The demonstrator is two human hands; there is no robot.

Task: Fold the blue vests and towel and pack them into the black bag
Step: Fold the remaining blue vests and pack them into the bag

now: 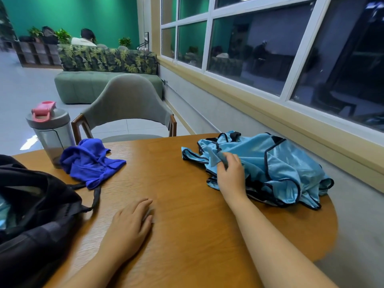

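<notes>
Our right hand (229, 173) pinches the light blue vests (270, 167); our left hand (128, 227) lies flat, fingers relaxed.
Bare table (176, 163) lies beyond our left fingertips; the black bag (37, 215) is cut off.

Single head-worn wide-angle view, looking forward and down across the wooden table (176, 175), close over both hands. Faces the grey chair (126, 100) and the window wall; edges bend, probably lens distortion. Beyond the right hand (229, 173) fingers: light blue vests (276, 165). Left of the left hand (129, 225) fingers: black bag (37, 215).
</notes>
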